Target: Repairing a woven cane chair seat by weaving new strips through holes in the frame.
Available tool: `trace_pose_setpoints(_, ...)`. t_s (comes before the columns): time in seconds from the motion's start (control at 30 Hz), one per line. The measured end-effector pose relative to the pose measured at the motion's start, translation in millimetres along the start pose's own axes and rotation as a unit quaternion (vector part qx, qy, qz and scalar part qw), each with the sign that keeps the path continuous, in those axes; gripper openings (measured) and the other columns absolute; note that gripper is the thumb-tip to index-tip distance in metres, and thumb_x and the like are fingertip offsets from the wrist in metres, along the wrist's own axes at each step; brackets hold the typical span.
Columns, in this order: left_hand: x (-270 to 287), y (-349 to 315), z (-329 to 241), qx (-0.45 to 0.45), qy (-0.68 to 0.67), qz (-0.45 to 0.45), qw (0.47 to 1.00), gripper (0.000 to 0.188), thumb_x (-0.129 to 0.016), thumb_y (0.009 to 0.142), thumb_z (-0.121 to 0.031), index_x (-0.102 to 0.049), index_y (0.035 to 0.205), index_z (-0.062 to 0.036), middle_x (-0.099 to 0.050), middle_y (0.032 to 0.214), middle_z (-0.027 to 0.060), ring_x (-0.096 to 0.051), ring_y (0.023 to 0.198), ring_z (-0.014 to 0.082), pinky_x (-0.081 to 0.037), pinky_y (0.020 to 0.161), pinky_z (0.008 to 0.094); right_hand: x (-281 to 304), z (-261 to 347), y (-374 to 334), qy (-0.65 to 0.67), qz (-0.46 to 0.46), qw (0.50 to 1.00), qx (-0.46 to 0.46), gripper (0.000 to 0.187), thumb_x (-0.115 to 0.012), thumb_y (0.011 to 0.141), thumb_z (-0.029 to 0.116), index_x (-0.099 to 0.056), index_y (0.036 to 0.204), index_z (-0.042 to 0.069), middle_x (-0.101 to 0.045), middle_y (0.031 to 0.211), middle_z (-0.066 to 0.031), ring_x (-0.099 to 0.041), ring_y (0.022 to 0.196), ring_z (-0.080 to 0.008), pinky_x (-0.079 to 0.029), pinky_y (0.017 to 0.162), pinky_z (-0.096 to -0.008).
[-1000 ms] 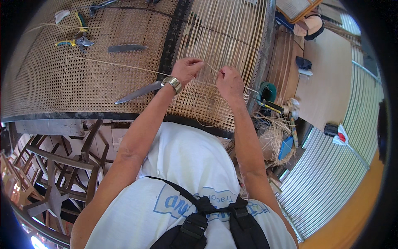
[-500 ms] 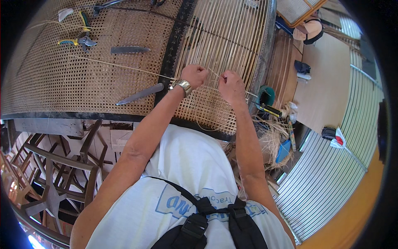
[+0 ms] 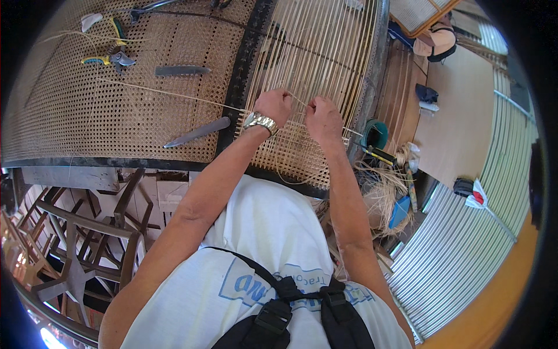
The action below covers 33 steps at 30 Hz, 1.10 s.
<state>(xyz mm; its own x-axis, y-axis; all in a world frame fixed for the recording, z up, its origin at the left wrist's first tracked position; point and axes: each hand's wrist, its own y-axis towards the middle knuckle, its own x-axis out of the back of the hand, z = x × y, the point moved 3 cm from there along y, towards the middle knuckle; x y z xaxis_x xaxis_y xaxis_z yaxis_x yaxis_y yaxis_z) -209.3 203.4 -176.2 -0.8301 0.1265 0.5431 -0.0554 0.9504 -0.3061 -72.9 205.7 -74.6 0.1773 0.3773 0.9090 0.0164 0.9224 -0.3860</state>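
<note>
Both my hands work over a half-woven cane panel [image 3: 279,142] in a dark frame. Long cane strands [image 3: 317,43] run away from me, and the part nearest my body is woven into a mesh. My left hand [image 3: 273,106], with a metal watch at the wrist, is closed in a pinch on a thin cane strip [image 3: 299,100]. The same strip slants across to my right hand [image 3: 323,119], whose thumb and fingers also pinch it. A loose cane strand [image 3: 174,93] stretches left from the panel over the finished cane webbing [image 3: 133,122].
On the webbing lie yellow-green pruning shears [image 3: 113,58], a dark flat blade [image 3: 181,70] and a pointed grey tool [image 3: 196,132]. A green bucket [image 3: 375,135] and cane scraps [image 3: 381,198] sit at right. Wooden chair frames [image 3: 87,232] stand lower left. Another person [image 3: 439,42] is at upper right.
My left wrist has turned and shifted slightly right, showing more of the watch. My right hand has moved slightly left. Both still pinch the cane strip.
</note>
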Motion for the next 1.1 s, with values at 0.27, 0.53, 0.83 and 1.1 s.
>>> trace_pose_setpoints(0.27,5,0,15,0.165,-0.308,0.145,0.926,0.028,-0.063,0.094,-0.027,-0.077,0.104,-0.0047,-0.075,0.082,0.014,-0.072,0.07,0.0275,-0.057,0.068,0.0399,-1,6,3,0.006,0.001,1.0,-0.018,0.018,-0.065,0.096,0.02,-0.068,0.1,0.003,-0.066,0.104,-0.0147,-0.066,0.101,-0.0353,-0.053,0.089,-0.0476)
trace_pose_setpoints(0.53,19,-11,-12,0.033,0.066,-0.011,0.997,0.027,-0.066,0.095,-0.031,-0.078,0.104,-0.0084,-0.074,0.085,0.0195,-0.073,0.077,0.0356,-0.058,0.069,0.0463,3,-1,1,0.006,-0.001,1.0,0.01,0.018,-0.062,0.097,0.018,-0.068,0.099,0.001,-0.066,0.103,-0.0168,-0.066,0.101,-0.0365,-0.053,0.09,-0.0472)
trace_pose_setpoints(0.83,-7,-3,31,0.215,-0.372,0.122,0.895,0.032,-0.066,0.094,-0.031,-0.076,0.104,-0.0028,-0.075,0.077,0.0087,-0.072,0.07,0.0196,-0.055,0.063,0.0348,-2,7,3,-0.013,-0.03,0.999,-0.009,0.018,-0.065,0.096,0.02,-0.069,0.099,0.002,-0.067,0.102,-0.0159,-0.066,0.096,-0.0358,-0.053,0.086,-0.0465)
trace_pose_setpoints(1.1,16,-7,2,0.055,0.022,-0.015,0.998,0.03,-0.059,0.092,-0.026,-0.077,0.106,-0.0064,-0.076,0.091,0.018,-0.073,0.083,0.0376,-0.058,0.079,0.0469,1,1,5,0.013,-0.018,1.0,0.008,0.019,-0.065,0.096,0.02,-0.07,0.101,0.003,-0.067,0.103,-0.0152,-0.067,0.097,-0.0346,-0.053,0.085,-0.0457)
